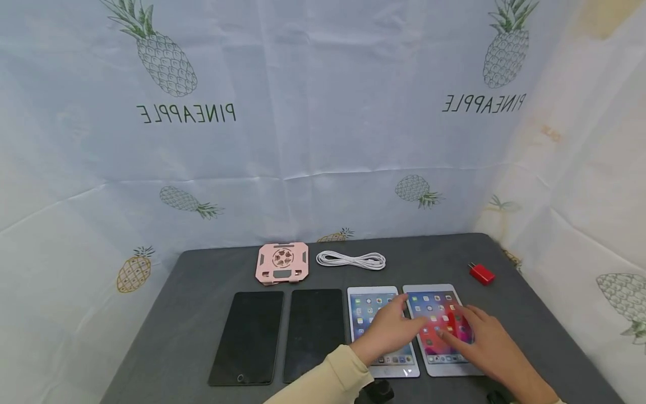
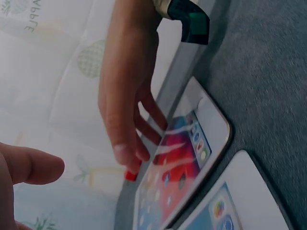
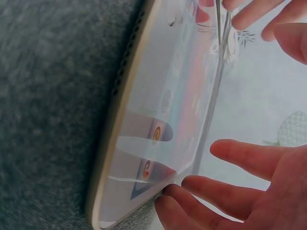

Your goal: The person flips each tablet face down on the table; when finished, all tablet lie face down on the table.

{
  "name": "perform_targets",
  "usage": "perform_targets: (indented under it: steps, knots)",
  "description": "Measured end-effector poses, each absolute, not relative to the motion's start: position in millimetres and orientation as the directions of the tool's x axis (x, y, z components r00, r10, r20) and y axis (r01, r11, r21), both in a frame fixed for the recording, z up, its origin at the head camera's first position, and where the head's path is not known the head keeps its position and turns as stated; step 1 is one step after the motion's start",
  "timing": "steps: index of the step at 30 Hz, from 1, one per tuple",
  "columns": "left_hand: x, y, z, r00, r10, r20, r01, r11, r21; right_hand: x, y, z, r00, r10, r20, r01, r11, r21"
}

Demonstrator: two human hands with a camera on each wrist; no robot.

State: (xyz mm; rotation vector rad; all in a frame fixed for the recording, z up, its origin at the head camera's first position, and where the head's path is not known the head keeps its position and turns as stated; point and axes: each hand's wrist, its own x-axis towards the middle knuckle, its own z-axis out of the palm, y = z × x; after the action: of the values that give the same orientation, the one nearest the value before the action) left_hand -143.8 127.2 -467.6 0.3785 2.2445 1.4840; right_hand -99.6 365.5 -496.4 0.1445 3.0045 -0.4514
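A white-framed tablet lies at the right end of a row, its lit screen showing app icons on a red and blue background. Over its right side my right hand is held with fingers loosely spread; in the right wrist view those fingertips come right at the tablet's edge. My left hand reaches across the neighbouring white tablet, thumb and index finger apart, its index fingertip at the right tablet's upper left corner. Nothing is gripped in either hand. The left thumb shows in the left wrist view.
Two dark-screened tablets, one outer and one inner, lie to the left. Behind the row are a pink slotted case-like object, a coiled white cable and a red plug adapter. Pineapple-print cloth surrounds the grey table.
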Motion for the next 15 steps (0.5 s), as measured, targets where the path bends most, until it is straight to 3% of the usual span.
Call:
perform_targets:
  steps: [15]
  knots:
    - [-136.7, 152.8, -467.4, -0.901, 0.369, -0.226, -0.033, 0.463, 0.886, -103.0, 365.9, -497.5, -0.996, 0.06, -0.071, 0.078, 0.95, -0.303]
